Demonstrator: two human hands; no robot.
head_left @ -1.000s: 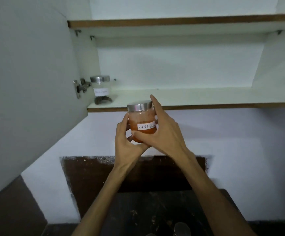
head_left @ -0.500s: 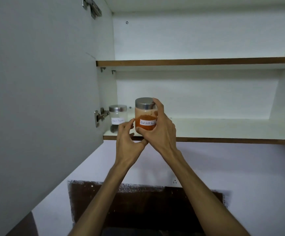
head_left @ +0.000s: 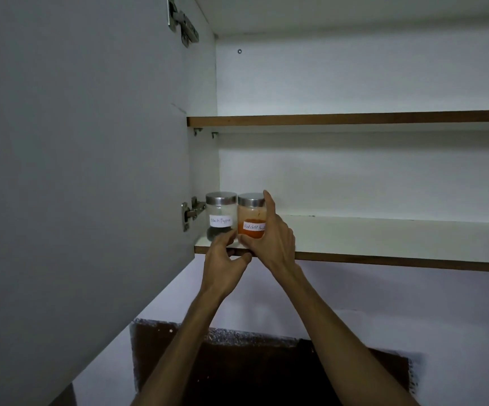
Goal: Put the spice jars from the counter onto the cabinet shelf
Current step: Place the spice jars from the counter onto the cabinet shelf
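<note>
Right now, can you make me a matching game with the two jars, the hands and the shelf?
Things:
1. black pepper jar
2. red chilli jar
3. left hand
4. upper shelf

States:
A. held by the right hand, orange powder inside
B. nothing showing on it
C. stands by the cabinet's left wall, dark grains at the bottom
D. fingers loosely curled at the lower shelf edge, holding nothing

Pairs: 1-C, 2-A, 3-D, 4-B
</note>
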